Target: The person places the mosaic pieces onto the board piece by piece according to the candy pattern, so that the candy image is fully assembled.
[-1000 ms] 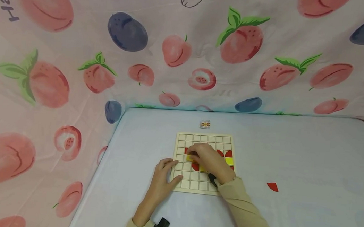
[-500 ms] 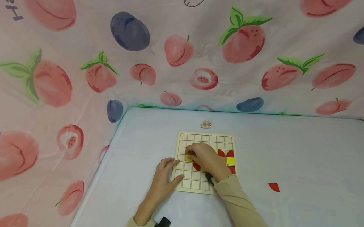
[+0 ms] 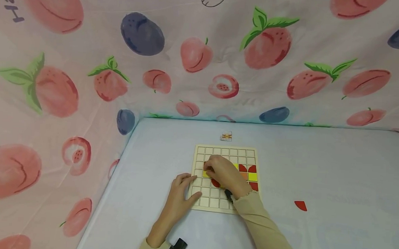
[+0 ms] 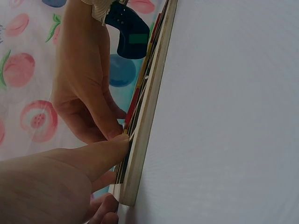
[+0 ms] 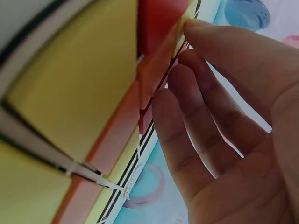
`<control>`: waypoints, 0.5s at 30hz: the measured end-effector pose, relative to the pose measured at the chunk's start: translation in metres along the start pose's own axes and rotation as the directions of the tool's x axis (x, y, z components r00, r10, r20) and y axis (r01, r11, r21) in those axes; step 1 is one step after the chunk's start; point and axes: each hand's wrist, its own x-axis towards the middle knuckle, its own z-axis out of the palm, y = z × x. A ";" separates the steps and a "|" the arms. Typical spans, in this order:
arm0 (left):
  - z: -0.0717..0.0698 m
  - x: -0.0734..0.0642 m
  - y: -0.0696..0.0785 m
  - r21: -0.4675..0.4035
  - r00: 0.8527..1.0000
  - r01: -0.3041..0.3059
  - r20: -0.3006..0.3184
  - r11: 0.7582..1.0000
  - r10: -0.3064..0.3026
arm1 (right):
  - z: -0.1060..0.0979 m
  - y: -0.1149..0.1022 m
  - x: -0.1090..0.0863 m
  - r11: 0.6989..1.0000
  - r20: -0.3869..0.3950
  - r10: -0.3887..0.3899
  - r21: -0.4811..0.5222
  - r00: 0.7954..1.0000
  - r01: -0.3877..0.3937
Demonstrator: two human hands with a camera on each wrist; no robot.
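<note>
A square pale wooden grid board point(image 3: 208, 202) lies on the table with red, yellow and orange tiles across its middle rows. My right hand point(image 3: 227, 174) is over the board, its curled fingers at a yellow tile point(image 3: 206, 173) near the left of the pattern. In the right wrist view the thumb point(image 5: 198, 25) touches that tile; the other fingers bend over neighbouring tiles. My left hand point(image 3: 178, 193) rests at the board's left edge, fingers spread, thumb on the grid. Red tiles point(image 3: 252, 168) show at the right; the right hand hides part of the pattern.
One loose red quarter-round tile point(image 3: 301, 205) lies on the table right of the board. A small printed pattern card point(image 3: 226, 136) lies beyond the board's far edge. Fruit-print cloth point(image 3: 190, 55) hangs behind and on the left of the white table point(image 3: 337, 167).
My right hand stays at the yellow tile, with only slight finger movement. The left hand holds its place at the board's edge. The whole head view has shifted slightly.
</note>
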 end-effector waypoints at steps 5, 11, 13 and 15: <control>0.001 0.000 0.000 0.002 1.000 -0.004 -0.005 1.000 0.004 | 0.000 0.000 0.000 1.000 0.004 0.002 -0.005 1.000 -0.002; 0.001 0.001 0.000 -0.002 1.000 -0.003 -0.004 1.000 0.003 | -0.002 -0.002 -0.001 0.999 0.022 0.035 0.002 0.999 -0.035; 0.001 0.000 0.001 -0.002 1.000 -0.003 -0.006 1.000 0.003 | -0.005 -0.003 -0.003 1.000 0.017 0.029 0.004 0.999 -0.029; 0.001 0.000 0.001 -0.001 1.000 -0.003 -0.006 1.000 0.003 | -0.008 -0.004 -0.005 1.000 0.008 0.020 0.005 1.000 -0.020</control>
